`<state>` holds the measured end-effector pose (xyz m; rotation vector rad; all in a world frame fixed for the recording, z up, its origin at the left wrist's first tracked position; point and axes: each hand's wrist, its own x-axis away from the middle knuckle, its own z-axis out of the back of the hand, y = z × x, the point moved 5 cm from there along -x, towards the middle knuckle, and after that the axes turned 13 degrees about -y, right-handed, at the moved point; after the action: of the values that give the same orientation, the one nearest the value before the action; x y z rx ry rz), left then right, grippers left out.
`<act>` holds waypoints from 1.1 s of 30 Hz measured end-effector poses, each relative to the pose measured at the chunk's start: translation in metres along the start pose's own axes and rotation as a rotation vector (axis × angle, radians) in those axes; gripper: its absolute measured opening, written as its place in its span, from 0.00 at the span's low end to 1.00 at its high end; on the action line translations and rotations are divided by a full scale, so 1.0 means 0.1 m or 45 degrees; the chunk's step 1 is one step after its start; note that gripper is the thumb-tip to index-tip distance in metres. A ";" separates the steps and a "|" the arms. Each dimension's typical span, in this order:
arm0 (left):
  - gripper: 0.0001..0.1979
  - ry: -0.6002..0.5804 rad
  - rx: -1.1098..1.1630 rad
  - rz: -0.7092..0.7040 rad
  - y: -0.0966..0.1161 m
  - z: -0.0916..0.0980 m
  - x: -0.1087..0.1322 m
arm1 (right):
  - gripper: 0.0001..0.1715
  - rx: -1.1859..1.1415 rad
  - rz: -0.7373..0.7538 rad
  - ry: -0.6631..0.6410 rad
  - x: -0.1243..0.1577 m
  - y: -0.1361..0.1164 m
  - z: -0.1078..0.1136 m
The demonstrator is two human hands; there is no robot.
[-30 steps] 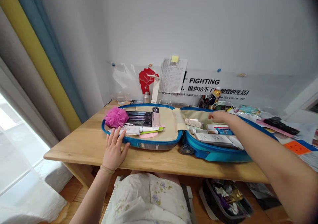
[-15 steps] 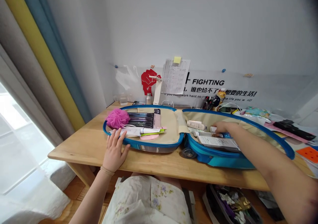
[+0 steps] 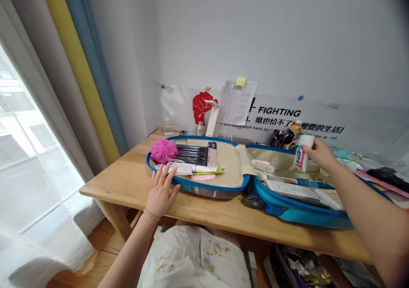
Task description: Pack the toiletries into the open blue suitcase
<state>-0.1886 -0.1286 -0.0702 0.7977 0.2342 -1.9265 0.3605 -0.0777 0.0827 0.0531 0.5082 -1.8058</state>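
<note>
An open blue suitcase [image 3: 217, 191] lies across the desk, its two halves side by side. My left hand [image 3: 162, 188] rests with fingers spread on the near rim of the left half, fingertips by a white tube [image 3: 183, 168]. Close by are a pink bath puff [image 3: 163, 151], a pack of dark pens [image 3: 191, 154] and a pale pink oval item [image 3: 203, 177]. Above the right half, my right hand [image 3: 320, 152] grips a small white tube [image 3: 300, 158] with a blue-and-red label, its wide white cap upward. Below it lie a cream tube [image 3: 263, 166] and a white box [image 3: 294, 190].
A wheel [image 3: 254, 201] sticks out near the suitcase's hinge. Behind stand a white lamp [image 3: 212, 119], a small metallic bottle [image 3: 200, 128] and a yellow-labelled bottle [image 3: 294, 130]. A bin [image 3: 281, 262] of litter is under the desk [image 3: 118, 179].
My right hand has lifted the small white tube out of the suitcase's right half, up and away. My left hand stays at the rim. The whole view has shifted slightly.
</note>
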 end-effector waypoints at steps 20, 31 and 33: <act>0.25 -0.030 -0.010 -0.007 -0.01 0.00 0.00 | 0.29 0.213 1.154 -1.015 0.44 -3.85 -1.87; 0.27 0.002 -0.009 -0.019 0.00 0.00 0.00 | 0.18 0.118 1.139 -0.905 0.53 -3.86 -2.09; 0.27 0.006 -0.013 -0.026 0.00 0.01 0.00 | 0.19 0.082 1.116 -0.864 0.55 -3.85 -2.05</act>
<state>-0.1890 -0.1291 -0.0700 0.7957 0.2559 -1.9415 -0.0590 0.0271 0.0014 -0.2523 -0.0788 -0.8865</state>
